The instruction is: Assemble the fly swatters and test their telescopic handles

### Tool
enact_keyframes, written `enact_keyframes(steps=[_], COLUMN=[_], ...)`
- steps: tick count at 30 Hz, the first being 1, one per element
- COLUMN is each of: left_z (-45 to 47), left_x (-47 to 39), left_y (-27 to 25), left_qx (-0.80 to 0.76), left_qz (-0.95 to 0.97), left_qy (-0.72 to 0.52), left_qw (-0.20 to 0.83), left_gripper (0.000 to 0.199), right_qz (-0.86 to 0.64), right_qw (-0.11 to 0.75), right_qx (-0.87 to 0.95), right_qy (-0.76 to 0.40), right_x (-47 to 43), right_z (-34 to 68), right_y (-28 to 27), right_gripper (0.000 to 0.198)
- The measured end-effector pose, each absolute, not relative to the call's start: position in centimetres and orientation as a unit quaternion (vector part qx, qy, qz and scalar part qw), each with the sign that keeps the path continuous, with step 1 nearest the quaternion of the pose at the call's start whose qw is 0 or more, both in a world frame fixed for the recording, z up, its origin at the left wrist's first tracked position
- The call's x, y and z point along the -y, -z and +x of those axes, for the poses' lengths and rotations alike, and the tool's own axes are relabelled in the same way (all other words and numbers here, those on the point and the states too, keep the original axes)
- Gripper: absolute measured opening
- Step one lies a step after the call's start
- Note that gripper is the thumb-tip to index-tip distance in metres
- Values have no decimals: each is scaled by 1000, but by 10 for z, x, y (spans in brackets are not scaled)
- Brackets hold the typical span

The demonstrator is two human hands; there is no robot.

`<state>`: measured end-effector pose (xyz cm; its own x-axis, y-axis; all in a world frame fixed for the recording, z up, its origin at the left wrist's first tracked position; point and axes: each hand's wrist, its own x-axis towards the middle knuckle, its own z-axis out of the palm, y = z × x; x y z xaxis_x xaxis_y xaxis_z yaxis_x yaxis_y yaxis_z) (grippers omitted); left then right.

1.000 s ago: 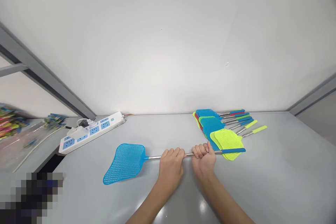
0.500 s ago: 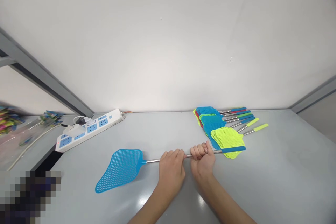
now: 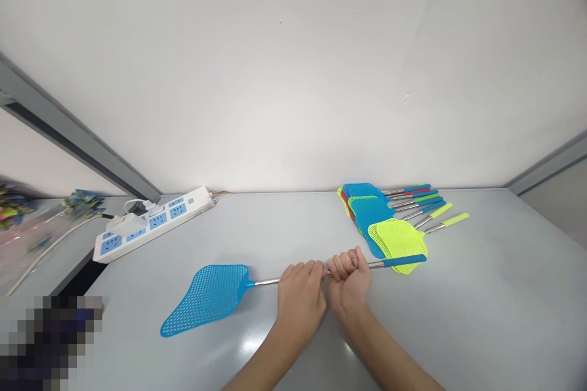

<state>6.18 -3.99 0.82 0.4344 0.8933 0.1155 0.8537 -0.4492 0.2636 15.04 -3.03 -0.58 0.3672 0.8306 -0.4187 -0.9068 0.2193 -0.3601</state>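
A blue fly swatter (image 3: 208,296) with a metal telescopic rod is held level above the grey table, its mesh head to the left and its blue handle to the right. My left hand (image 3: 301,293) is wrapped round the rod on the head side. Close beside it, my right hand (image 3: 349,281) grips the same rod nearer the handle, palm side turned up. The handle's end passes in front of a yellow-green fly swatter (image 3: 398,237), the front one of a pile. Most of the rod's middle is hidden in my fists.
Behind my right hand, several blue, green, red and yellow-green swatters (image 3: 373,214) lie stacked against the wall (image 3: 284,104). A white power strip (image 3: 153,223) with plugs and cables sits at the left. Colourful packets in clear plastic (image 3: 41,226) lie beyond it.
My right hand has shifted slightly left along with the handle, closing the small gap to my left hand. Both hands keep their grip on the rod.
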Motion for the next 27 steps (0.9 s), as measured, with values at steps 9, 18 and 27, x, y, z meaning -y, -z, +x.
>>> enact_keyframes(steps=[9, 18, 27], left_z=[64, 64, 64], left_x=[39, 34, 32], left_y=[-16, -22, -29], left_qx=[-532, -522, -501], left_qz=[828, 836, 849], left_qy=[-125, -121, -117], left_qw=[125, 116, 119], left_gripper=[29, 34, 36], right_qz=[-272, -295, -285], right_qw=[762, 792, 835], right_qx=[-60, -5, -8], right_qy=[-585, -535, -471], right_x=[28, 18, 17], right_z=[156, 171, 200], right_y=[1, -3, -10], right_gripper=[39, 48, 49])
